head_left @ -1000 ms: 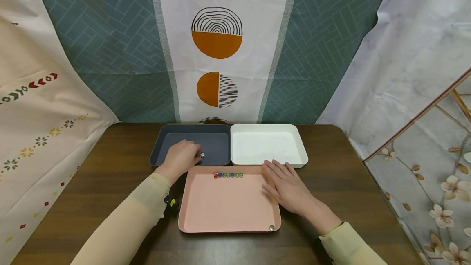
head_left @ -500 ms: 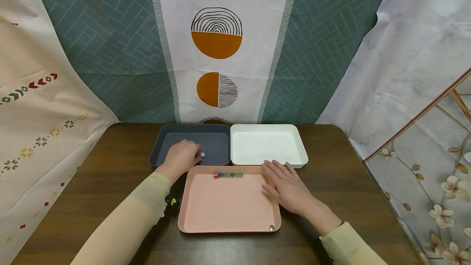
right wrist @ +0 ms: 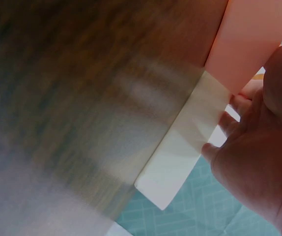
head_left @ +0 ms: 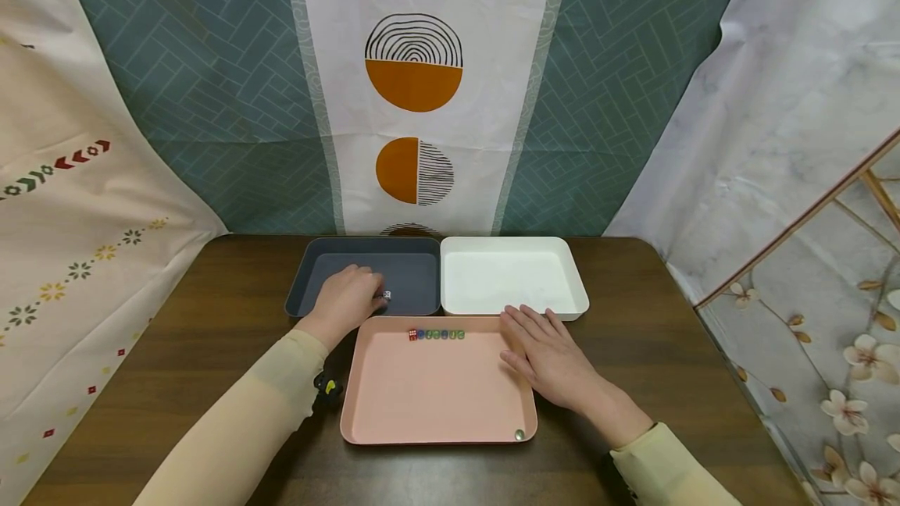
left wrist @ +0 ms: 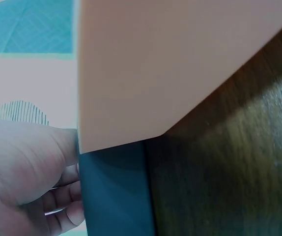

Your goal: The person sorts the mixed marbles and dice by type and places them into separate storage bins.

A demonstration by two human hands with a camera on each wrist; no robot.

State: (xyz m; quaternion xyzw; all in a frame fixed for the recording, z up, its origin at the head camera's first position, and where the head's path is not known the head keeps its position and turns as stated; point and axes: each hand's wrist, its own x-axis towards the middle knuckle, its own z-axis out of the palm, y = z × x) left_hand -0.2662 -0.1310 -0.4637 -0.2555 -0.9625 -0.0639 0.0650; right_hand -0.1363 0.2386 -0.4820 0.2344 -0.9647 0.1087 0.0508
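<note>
My left hand reaches into the dark grey tray, fingers curled, and pinches a small white die at its fingertips. In the left wrist view the tray wall hides those fingertips. My right hand lies flat with straight fingers over the right rim of the pink tray, its fingertips at the near edge of the white tray. Along the pink tray's far side runs a row: a red die at the left end, then several small blue and green pieces.
A small glassy greenish marble lies in the pink tray's near right corner. The dark and white trays stand side by side behind the pink one on a brown wooden table. Patterned cloths hang behind and at both sides.
</note>
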